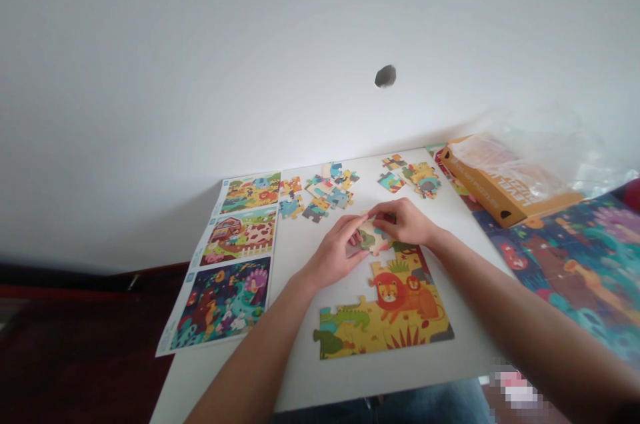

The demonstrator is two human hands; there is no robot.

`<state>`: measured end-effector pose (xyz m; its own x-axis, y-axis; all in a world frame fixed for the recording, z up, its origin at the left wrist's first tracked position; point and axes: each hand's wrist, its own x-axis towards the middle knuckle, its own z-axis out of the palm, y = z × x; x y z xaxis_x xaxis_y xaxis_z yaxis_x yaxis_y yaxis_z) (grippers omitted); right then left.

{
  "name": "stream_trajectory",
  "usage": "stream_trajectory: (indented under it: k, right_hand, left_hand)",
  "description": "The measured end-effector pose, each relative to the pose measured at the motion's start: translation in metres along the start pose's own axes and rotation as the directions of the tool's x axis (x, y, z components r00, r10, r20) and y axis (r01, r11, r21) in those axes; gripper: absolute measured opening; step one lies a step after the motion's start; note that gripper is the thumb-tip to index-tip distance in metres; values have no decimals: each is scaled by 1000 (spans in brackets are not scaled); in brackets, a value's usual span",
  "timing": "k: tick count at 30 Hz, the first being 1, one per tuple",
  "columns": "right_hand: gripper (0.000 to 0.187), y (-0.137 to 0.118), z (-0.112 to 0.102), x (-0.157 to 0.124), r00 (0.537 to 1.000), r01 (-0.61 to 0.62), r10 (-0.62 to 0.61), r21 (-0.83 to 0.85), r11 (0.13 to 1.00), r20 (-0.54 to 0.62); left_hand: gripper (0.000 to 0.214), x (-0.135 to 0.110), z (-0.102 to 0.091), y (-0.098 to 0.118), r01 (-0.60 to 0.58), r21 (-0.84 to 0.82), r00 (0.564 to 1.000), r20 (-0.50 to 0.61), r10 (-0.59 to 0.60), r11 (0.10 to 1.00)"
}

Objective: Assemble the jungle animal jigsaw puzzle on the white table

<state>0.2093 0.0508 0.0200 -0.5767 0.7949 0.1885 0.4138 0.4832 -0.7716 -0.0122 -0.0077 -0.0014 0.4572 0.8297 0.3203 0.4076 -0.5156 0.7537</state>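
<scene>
Piece (pixel 371 237): pinched from both sides, low over table (pixel 300 371), at 12 o'clock of puzzle (pixel 385 311). Pale, with a green patch. Contact with the puzzle's top edge: cannot tell.

Left hand (pixel 336 252): at 9 o'clock of piece. Fingers bent, thumb and fingertips clamped on the piece's near-left edge. Forearm entering from 7 o'clock.

Right hand (pixel 407 221): at 2 o'clock of piece. Fingers curled down over the far-right edge, gripping it. Forearm entering from 4 o'clock.

Puzzle: partly assembled, flat on table, at 6 o'clock of both hands, close to the front edge. Lion at centre, crocodile at lower left, yellow ground. Left and top outlines ragged, with open tabs.

Left pile (pixel 320 194): loose pieces, mostly blue and orange, at 11 o'clock of the hands, well apart from them.

Right pile (pixel 413 177): loose pieces at 1 o'clock of the hands, near the table's far edge.

Sheet (pixel 235 257): at 9 o'clock of the hands, three printed scenes in a column, lower corner overhanging the table's left edge.

Box (pixel 505 201): orange, at 2 o'clock, tilted, with clear bag (pixel 540 151) draped across its top.

Picture (pixel 575 264): large, dark blue, at 3 o'clock, just beside box.

Hole (pixel 385 76): dark spot in white wall (pixel 200 77), at 12 o'clock.
</scene>
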Motion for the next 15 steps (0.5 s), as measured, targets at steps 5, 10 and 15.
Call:
stream_trajectory:
  k: [5,10,15]
  right_hand:
    - [29,3,3,1,994,-59,75,176,983,-84]
    - [32,5,8,2,976,-86,142,308,947,-164]
    - [42,-4,6,2,988,-62,114,393,917,-108]
  left_hand:
    - [68,0,5,-6,95,-124,989,-104,-108,988]
    - [54,2,5,-3,155,-209,976,-119,-183,965]
    - [43,4,1,-1,154,-285,945,-237,-225,946]
